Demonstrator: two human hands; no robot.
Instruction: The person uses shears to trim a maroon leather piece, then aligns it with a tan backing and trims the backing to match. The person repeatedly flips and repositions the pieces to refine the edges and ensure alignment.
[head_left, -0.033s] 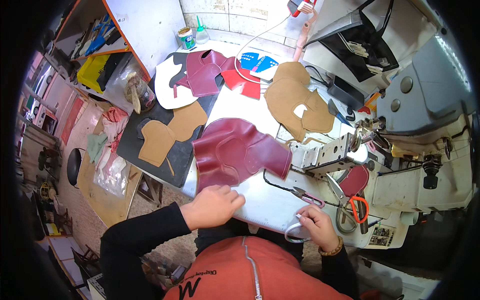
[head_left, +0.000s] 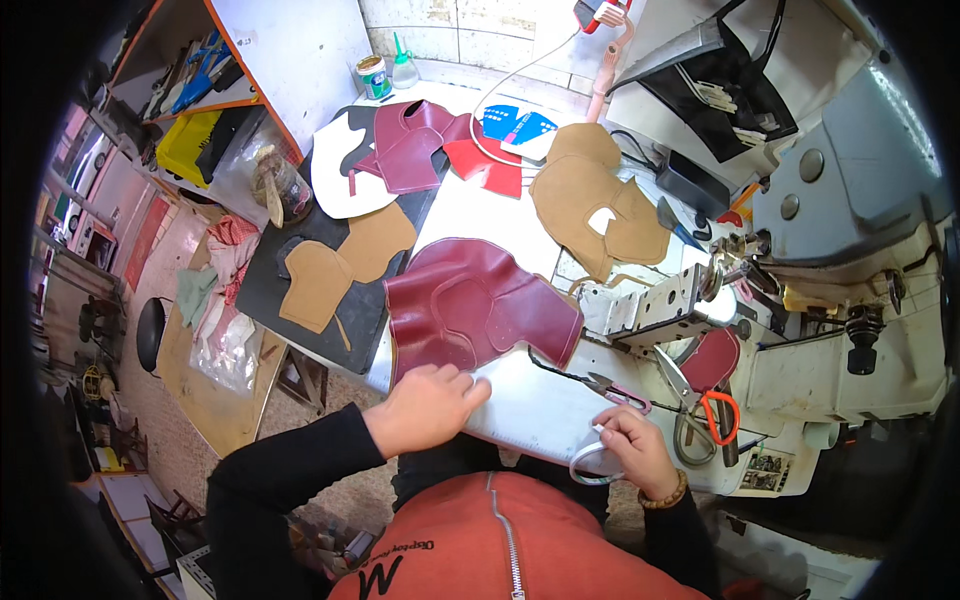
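My right hand (head_left: 640, 455) is at the front edge of the table, closed on a narrow white strip of tape (head_left: 592, 478) that hangs in a loop. My left hand (head_left: 428, 408) is over the same edge with its fingers curled in; whatever they may hold is hidden. Just beyond it lies a glossy maroon leather piece (head_left: 470, 305) with a raised, stitched outline. Small pink-handled snips (head_left: 622, 392) lie beyond my right hand. To that hand's right are scissors with orange handles (head_left: 718, 418).
Brown leather pieces (head_left: 572, 205) lie farther back, and others (head_left: 318, 285) rest on a dark mat (head_left: 262, 318). A sewing machine (head_left: 850, 385) stands at the right, its arm (head_left: 665, 308) reaching over the table. A jar with a brush (head_left: 285, 190) stands at the left.
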